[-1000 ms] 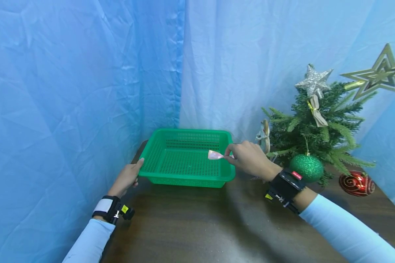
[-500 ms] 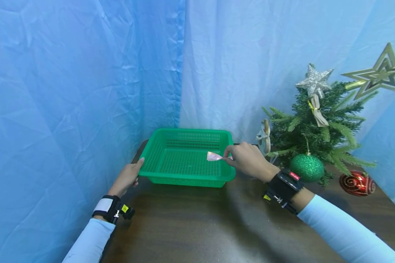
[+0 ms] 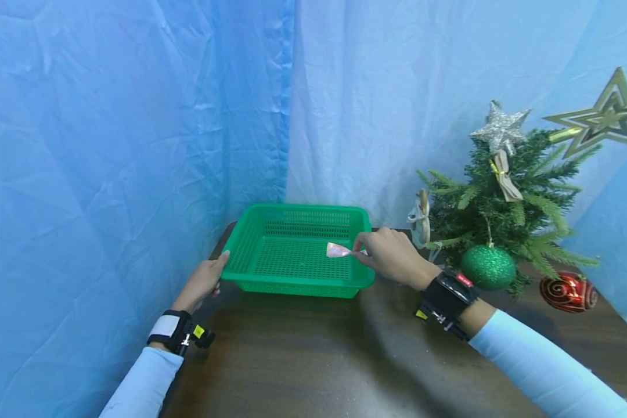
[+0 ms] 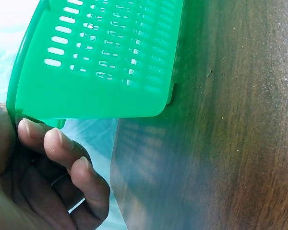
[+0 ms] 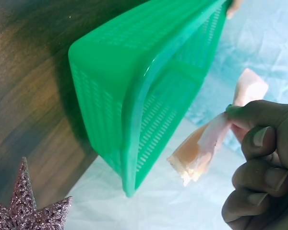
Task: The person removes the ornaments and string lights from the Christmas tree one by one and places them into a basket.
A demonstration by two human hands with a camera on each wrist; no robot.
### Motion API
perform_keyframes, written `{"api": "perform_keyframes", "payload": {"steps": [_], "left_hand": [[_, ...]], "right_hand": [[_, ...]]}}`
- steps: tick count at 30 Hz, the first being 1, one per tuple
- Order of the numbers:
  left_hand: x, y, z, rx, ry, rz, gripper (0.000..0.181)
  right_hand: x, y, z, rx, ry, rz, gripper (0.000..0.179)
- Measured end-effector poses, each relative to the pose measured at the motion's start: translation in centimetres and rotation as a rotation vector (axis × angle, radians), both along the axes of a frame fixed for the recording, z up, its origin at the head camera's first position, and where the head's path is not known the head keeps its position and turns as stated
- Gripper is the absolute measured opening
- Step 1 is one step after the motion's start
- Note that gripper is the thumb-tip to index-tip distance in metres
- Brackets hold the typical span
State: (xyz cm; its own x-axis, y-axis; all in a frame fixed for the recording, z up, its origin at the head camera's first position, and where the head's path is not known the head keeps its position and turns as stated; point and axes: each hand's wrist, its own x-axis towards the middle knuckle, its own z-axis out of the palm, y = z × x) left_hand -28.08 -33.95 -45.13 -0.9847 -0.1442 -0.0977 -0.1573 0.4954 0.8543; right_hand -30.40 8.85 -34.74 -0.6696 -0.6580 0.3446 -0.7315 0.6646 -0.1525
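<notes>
A green plastic basket (image 3: 298, 283) with slotted walls stands on the table. My left hand (image 3: 201, 283) grips its left front corner, thumb on the rim. In the left wrist view, the fingers (image 4: 57, 143) curl under that rim. Over the basket's right side, my right hand (image 3: 392, 256) pinches a pale pink bow-shaped piece (image 3: 337, 250) between thumb and forefinger. Close up in the right wrist view, this piece (image 5: 194, 153) looks thin and crinkled, gathered at its middle and flared at both ends. The other right fingers (image 5: 257, 177) are curled. No contact between piece and basket shows.
A small Christmas tree (image 3: 501, 197) stands at the right. It bears a silver star (image 3: 500, 129), a beige bow (image 3: 505, 177) and a green ball (image 3: 488, 267). A gold star (image 3: 608, 116) and red ball (image 3: 568, 292) are further right. A glittery star (image 5: 29, 211) lies near the basket.
My right hand has drifted slightly left and down with the pink bow-shaped piece. The left hand and the basket have stayed where they were.
</notes>
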Motion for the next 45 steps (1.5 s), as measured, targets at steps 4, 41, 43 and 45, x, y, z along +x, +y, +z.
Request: {"api": "perform_keyframes", "payload": {"steps": [4,41,43,45], "left_hand": [[0.0,0.1,0.1,0.0,0.005,-0.003,0.062],[0.6,0.0,0.3,0.015,0.007,-0.008,0.06],[0.6,0.1,0.4,0.012,0.011,-0.014,0.06],[0.6,0.2,0.4,0.011,0.017,-0.012,0.06]], "right_hand": [[0.0,-0.1,0.0,0.002,0.003,-0.003,0.007],[0.2,-1.4,-2.1,-0.003,-0.021,0.048,0.005],[0.2,-1.5,-2.2,-0.007,-0.013,0.053,0.005],[0.2,-1.5,-2.3,-0.011,-0.003,0.057,0.005]]}}
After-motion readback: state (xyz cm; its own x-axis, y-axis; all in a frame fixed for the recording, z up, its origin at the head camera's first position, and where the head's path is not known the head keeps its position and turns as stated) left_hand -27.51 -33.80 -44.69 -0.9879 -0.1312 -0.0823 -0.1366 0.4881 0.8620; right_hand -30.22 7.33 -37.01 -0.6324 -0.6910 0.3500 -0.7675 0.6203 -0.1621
